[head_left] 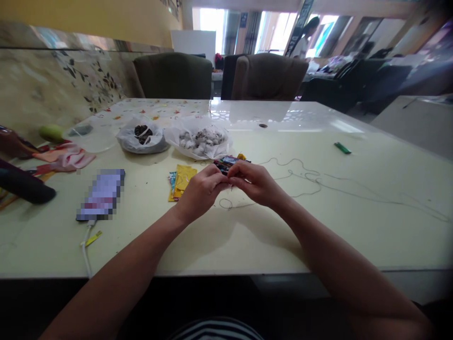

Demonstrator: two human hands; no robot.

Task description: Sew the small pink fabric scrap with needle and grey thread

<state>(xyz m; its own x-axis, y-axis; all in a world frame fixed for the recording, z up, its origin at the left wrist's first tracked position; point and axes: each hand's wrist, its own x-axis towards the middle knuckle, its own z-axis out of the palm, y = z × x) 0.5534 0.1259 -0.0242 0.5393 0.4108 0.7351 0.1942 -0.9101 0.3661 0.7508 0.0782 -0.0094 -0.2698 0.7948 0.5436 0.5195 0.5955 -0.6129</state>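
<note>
My left hand (202, 190) and my right hand (254, 183) meet fingertip to fingertip just above the cream table (247, 236). Both are closed in a pinch on something small between them that I cannot make out. A thin pale string (304, 178) runs from under my hands in loops to the right across the table. Just behind my fingers lies a dark colourful packet (228, 163). Yellow and blue sachets (181, 180) lie to the left of my left hand.
Two clear plastic bags stand behind: one with pale lumps (201, 140), one with dark pieces (143, 136). A phone on a white cable (102, 193) lies left, a green lighter (342, 148) far right. Pink cloth (69, 158) and a dark object (24, 186) sit at the left edge. Armchairs (269, 75) stand beyond.
</note>
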